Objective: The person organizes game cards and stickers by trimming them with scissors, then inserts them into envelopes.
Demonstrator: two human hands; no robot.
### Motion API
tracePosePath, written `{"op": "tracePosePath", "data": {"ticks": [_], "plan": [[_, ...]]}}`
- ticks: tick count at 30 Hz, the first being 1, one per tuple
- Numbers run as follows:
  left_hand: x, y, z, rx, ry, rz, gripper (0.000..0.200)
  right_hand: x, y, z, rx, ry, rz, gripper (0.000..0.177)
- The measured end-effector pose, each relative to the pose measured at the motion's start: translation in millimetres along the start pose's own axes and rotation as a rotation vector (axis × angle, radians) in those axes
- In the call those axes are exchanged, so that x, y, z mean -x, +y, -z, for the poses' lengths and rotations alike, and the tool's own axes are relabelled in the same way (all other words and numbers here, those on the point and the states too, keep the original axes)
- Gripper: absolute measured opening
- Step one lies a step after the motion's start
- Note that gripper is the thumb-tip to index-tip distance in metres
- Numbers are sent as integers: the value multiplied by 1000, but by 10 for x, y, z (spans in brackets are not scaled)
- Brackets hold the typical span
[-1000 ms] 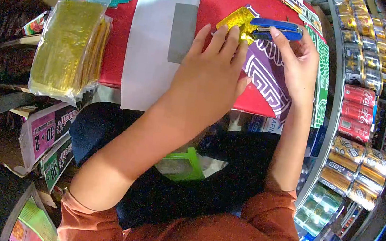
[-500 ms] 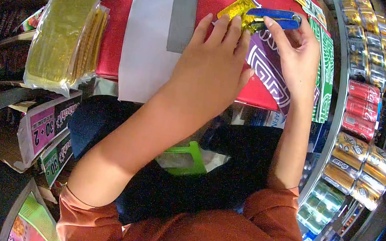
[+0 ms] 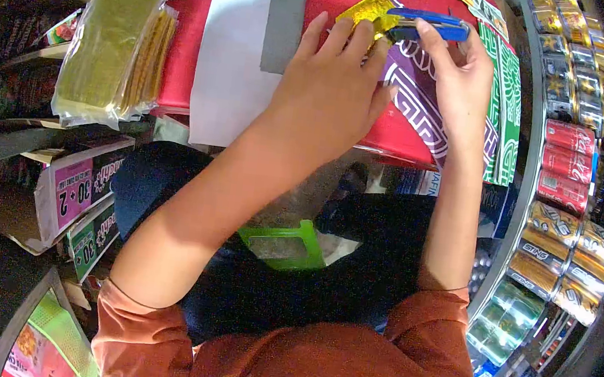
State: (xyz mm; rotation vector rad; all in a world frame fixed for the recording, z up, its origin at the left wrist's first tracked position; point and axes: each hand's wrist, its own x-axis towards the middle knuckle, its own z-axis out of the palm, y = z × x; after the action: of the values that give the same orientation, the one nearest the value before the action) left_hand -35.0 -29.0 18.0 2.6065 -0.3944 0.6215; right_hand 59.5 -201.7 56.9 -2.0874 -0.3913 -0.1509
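Grasping blue stapler (image 3: 431, 26) at edge of gold foil (image 3: 363, 7), right fingers (image 3: 433, 45); left fingers (image 3: 355, 37) flat on it

**Legible markings**

A pink label (image 3: 70, 193) on the cardboard box (image 3: 42, 212) at the left is reading "30 + 2". The green label (image 3: 90, 239) beneath is showing "30". A packet (image 3: 429, 182) under the table edge is displaying "AFIN". The lettering on the gold cans (image 3: 541, 249) is blurring beyond reading.
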Motion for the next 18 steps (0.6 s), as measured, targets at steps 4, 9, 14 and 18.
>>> {"op": "tracePosePath", "data": {"ticks": [4, 9, 14, 18], "plan": [[-44, -26, -117, -13, 75, -9, 51, -1, 75, -62, -168, 82, -41, 17], [-57, -5, -144, -59, 104, -12, 50, 3, 21, -41, -190, 64, -99, 17], [-63, -9, -134, -55, 72, -10, 51, -7, 32, -33, -137, 51, -45, 16], [-11, -34, -40, -28, 31, -23, 51, 7, 2, -48, -66, 43, 5, 15]]}}
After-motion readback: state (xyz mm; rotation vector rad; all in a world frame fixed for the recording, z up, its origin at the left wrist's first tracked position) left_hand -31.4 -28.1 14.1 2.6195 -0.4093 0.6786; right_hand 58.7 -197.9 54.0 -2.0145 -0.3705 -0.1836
